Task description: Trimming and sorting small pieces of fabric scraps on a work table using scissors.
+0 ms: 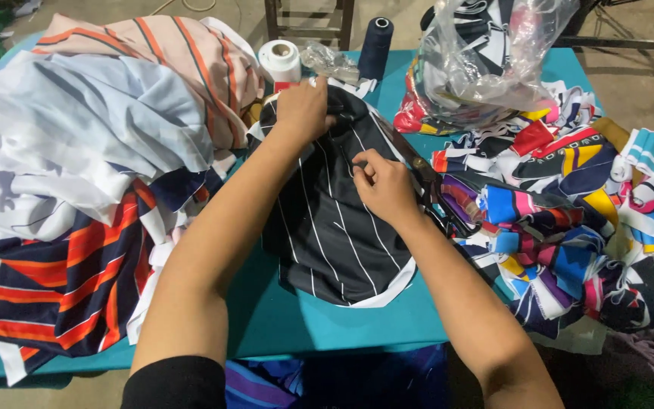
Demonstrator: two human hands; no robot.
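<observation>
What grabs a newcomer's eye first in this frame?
Dead centre, both hands work a black pinstriped fabric piece on the teal table: the left hand presses its far edge, the right hand pinches near its middle. A heap of striped cloth fills the left side and bright multicoloured scraps the right. Behind stand a white thread spool, a dark thread cone and a clear plastic bag of fabric.
</observation>
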